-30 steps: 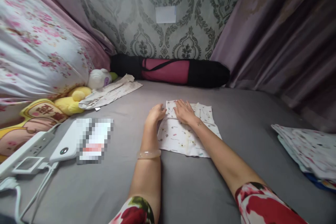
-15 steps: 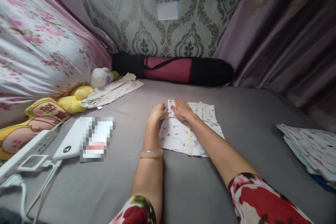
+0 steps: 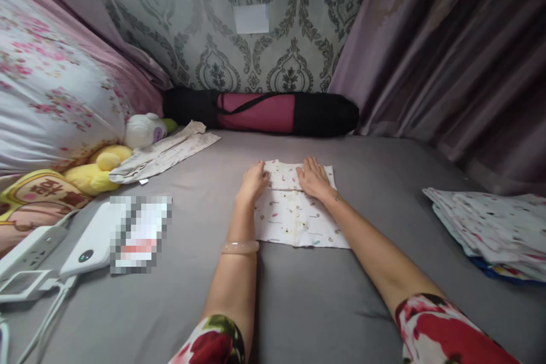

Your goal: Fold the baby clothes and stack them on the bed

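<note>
A white baby garment [image 3: 294, 219] with a small coloured print lies folded on the grey bed sheet, its upper part turned down to a crosswise edge. My left hand [image 3: 255, 180] rests along its upper left edge, fingers pointing away and partly foreshortened, with no cloth visibly gripped. On the upper right part of the garment, my right hand [image 3: 316, 178] lies flat with its fingers stretched out. Both palms are hidden from view.
A stack of folded printed clothes [image 3: 490, 227] sits at the right. Pale trousers [image 3: 166, 153], plush toys [image 3: 100, 170], a white power bank [image 3: 96, 239] and a power strip [image 3: 34, 250] lie at left. A black and pink long bag [image 3: 256, 111] lies along the wall.
My right hand has slid rightward across the garment, whose upper part now looks flatter and straighter. My left hand stays at the left edge. The camera view has turned slightly right.
</note>
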Motion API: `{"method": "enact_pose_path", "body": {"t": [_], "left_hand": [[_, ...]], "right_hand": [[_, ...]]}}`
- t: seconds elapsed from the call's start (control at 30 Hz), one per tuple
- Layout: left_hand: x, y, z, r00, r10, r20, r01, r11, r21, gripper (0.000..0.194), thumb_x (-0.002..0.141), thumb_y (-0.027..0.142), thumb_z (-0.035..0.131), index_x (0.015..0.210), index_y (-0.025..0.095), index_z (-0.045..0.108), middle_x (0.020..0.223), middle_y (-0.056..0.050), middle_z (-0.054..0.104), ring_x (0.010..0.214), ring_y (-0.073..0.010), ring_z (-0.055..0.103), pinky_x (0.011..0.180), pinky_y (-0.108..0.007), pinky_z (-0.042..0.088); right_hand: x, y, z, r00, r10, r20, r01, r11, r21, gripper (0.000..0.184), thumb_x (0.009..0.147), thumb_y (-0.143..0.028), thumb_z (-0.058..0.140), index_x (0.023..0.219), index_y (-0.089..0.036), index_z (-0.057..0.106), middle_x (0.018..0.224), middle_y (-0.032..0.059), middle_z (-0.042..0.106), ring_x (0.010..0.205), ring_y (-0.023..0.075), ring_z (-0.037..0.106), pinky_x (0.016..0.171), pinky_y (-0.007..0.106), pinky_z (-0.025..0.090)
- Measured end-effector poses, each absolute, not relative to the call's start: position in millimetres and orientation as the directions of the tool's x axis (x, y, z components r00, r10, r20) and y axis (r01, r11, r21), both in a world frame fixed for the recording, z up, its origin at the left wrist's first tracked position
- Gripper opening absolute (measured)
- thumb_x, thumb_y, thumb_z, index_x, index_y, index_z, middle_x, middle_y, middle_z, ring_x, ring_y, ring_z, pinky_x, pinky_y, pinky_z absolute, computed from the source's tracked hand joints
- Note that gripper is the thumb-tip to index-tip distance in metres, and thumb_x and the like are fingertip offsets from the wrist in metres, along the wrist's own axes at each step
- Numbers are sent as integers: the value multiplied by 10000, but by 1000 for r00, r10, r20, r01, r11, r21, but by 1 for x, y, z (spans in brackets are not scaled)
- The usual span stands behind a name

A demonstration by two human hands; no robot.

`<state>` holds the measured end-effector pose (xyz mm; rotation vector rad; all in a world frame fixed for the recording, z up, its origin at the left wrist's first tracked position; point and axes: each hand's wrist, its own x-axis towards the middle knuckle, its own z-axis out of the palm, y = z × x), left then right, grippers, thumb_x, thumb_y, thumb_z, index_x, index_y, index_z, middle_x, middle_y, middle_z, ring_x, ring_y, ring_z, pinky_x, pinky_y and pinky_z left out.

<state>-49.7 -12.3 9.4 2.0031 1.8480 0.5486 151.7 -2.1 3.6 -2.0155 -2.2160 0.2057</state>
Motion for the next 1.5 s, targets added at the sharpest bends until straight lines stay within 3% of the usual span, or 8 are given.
{"method": "enact_pose_path", "body": {"t": [0.17, 0.33, 0.5, 0.77, 1.07, 1.23, 1.4, 1.5], "left_hand": [[-33, -8, -8, 71, 997, 20, 895, -73, 440, 488, 963, 308, 340, 1400, 96, 391, 1547, -178, 303, 1463, -287, 184, 1169, -464, 195], [-27, -8, -17, 75, 996, -44, 914, -51, 403, 572, 964, 375, 304, 1441, 60, 324, 1585, -202, 172, 1472, -308, 137, 1185, -475, 123], [-26, -12, -14, 60, 998, -25, 923, -46, 382, 571, 965, 394, 279, 1446, 91, 333, 1586, -179, 190, 1471, -295, 156, 1182, -472, 134], [-24, -18, -15, 47, 999, 26, 944, -52, 324, 619, 966, 429, 226, 1469, 81, 322, 1582, -158, 221, 1466, -287, 178, 1185, -450, 141], [-24, -22, -14, 48, 997, 63, 956, -65, 285, 527, 974, 427, 247, 1380, 146, 431, 1573, -151, 256, 1453, -262, 231, 1169, -446, 186], [-24, -20, -13, -3, 997, 77, 947, -22, 320, 536, 982, 430, 259, 1400, 125, 396, 1562, -210, 239, 1420, -282, 309, 1143, -412, 244], [-28, -16, -6, -42, 998, 50, 924, 20, 382, 573, 984, 398, 254, 1415, 33, 350, 1516, -252, 309, 1441, -277, 262, 1124, -364, 278], [-38, -20, 1, -71, 997, 43, 929, 50, 368, 583, 964, 393, 299, 1409, 20, 351, 1454, -258, 402, 1412, -297, 318, 1105, -393, 306]], "right_hand": [[167, 0, -6, -56, 998, 5, 979, 56, -194, 685, 989, -448, 170, 1494, 9, 247, 1580, 182, 201, 1462, 277, 143, 1178, 424, 94], [165, -3, -16, -59, 998, 17, 980, 61, -188, 688, 981, -455, 207, 1484, 10, 272, 1572, 177, 231, 1454, 274, 167, 1178, 428, 80], [165, -6, -15, -55, 998, 38, 979, 61, -196, 671, 983, -443, 199, 1481, -2, 287, 1572, 165, 239, 1456, 260, 162, 1180, 418, 63], [178, -18, -7, -182, 980, -82, 954, 156, -254, 667, 985, -446, 191, 1525, -55, 199, 1604, 145, 132, 1476, 242, 81, 1186, 410, 42], [185, -106, -7, -315, 949, -16, 924, 303, -236, 648, 986, -452, 254, 1529, -99, 223, 1606, 156, 81, 1478, 260, 59, 1184, 429, 34], [195, -163, 3, -497, 866, -55, 837, 461, -295, 618, 998, -455, 231, 1523, -131, 269, 1602, 140, 107, 1478, 262, 55, 1185, 462, 16], [214, -211, 20, -609, 785, -118, 748, 518, -415, 606, 994, -460, 270, 1516, -152, 296, 1598, 100, 164, 1477, 227, 85, 1197, 427, 29], [228, -221, 31, -657, 746, -110, 689, 535, -489, 523, 982, -419, 341, 1451, -206, 432, 1556, 53, 322, 1448, 197, 228, 1193, 370, 116]]}}
